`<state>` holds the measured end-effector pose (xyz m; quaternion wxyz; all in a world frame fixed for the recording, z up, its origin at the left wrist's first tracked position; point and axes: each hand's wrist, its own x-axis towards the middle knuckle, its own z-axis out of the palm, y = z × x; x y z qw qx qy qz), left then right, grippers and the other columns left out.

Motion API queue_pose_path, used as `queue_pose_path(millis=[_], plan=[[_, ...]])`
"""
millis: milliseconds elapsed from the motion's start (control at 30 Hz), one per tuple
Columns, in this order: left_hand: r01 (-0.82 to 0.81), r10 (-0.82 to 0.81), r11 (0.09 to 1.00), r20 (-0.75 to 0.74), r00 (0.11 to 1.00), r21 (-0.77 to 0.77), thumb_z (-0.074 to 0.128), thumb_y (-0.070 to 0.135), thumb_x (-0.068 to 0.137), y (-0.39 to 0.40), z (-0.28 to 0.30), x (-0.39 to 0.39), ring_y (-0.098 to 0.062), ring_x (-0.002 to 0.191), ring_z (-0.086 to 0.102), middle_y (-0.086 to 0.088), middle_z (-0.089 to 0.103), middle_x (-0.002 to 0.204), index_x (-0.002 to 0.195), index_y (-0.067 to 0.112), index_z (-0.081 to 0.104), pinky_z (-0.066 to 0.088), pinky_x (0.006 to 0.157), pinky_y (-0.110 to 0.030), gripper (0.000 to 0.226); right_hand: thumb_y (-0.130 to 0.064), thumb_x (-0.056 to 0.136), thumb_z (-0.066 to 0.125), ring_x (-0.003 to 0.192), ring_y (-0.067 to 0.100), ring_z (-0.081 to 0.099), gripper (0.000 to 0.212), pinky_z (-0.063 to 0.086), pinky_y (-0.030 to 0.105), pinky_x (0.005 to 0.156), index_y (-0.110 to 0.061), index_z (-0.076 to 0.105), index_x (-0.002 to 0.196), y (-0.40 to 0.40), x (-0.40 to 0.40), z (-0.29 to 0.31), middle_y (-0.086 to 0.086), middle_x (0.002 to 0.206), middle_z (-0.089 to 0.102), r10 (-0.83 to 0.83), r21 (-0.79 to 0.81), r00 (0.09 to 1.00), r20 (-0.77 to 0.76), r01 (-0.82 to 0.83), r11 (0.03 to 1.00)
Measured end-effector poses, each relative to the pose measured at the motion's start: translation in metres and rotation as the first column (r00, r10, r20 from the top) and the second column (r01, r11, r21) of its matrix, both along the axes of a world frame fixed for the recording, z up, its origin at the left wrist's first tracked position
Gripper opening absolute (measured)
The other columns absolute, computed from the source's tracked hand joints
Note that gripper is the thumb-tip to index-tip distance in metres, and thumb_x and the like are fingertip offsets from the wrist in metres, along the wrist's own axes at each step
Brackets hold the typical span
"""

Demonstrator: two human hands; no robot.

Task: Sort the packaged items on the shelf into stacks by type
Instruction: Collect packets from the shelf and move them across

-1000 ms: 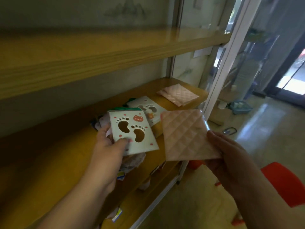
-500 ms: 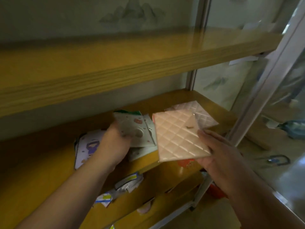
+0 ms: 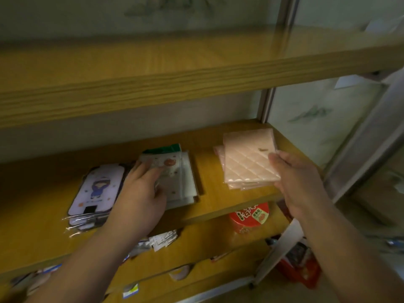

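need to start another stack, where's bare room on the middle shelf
Bare wood shows between the white pouch stack and the pink quilted stack, and behind the purple card stack toward the back wall. The front left is crowded: stacks sit close together under the left hand.

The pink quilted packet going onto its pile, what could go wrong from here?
The pink stack below is fanned unevenly near the shelf's front edge, so the pink quilted packet in the right hand might slide off. The left hand pressing the paw-print packets could nudge them askew.
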<state>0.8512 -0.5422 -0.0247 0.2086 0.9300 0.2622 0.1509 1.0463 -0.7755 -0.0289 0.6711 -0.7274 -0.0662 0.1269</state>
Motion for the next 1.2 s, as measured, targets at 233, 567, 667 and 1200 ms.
queue_pose_path(millis=[233,567,667,1200], plan=[[-0.045,0.048,0.997,0.059,0.997,-0.056,0.064,0.019,0.093,-0.025,0.001,0.001,-0.027,0.151,0.022,-0.003,0.032,0.161,0.141,0.024,0.054,0.033,0.117,-0.050,0.049,-0.030,0.089,0.072,0.065,-0.016,0.057,0.025,0.037,0.011,0.060,-0.019,0.072,0.111,0.016,0.050,-0.006,-0.026,0.067,0.058,0.038,-0.291,0.949,0.313,0.057,0.955],[-0.039,0.038,0.999,0.060,0.998,0.015,0.063,0.027,0.094,-0.035,0.000,0.004,-0.022,0.154,0.012,0.001,0.028,0.164,0.142,0.027,0.052,0.025,0.121,-0.048,0.049,-0.041,0.088,0.068,0.103,0.021,0.058,0.037,0.053,0.039,0.082,-0.020,0.065,0.119,0.007,0.032,-0.008,-0.001,0.110,0.058,0.189,-0.500,0.782,0.594,0.175,0.849],[-0.032,0.029,0.998,0.054,0.998,0.051,0.062,0.029,0.094,-0.035,0.001,0.004,-0.020,0.154,0.013,0.002,0.029,0.164,0.146,0.027,0.047,0.027,0.120,-0.048,0.055,-0.040,0.090,0.064,0.109,0.016,0.056,0.034,0.053,0.039,0.089,-0.023,0.063,0.120,0.015,0.013,0.001,-0.006,0.116,0.057,0.294,-0.486,0.707,0.644,0.082,0.870],[-0.333,0.332,0.932,0.030,0.943,0.144,0.062,0.034,0.093,0.008,0.015,-0.148,-0.021,0.153,0.017,-0.002,0.035,0.161,0.147,0.024,0.046,0.025,0.118,-0.041,0.056,-0.040,0.089,0.062,0.108,0.006,0.050,0.037,0.039,0.016,0.083,-0.023,0.062,0.121,0.142,-0.143,0.000,-0.008,0.119,0.057,0.603,-0.491,0.433,0.670,-0.351,0.797]])
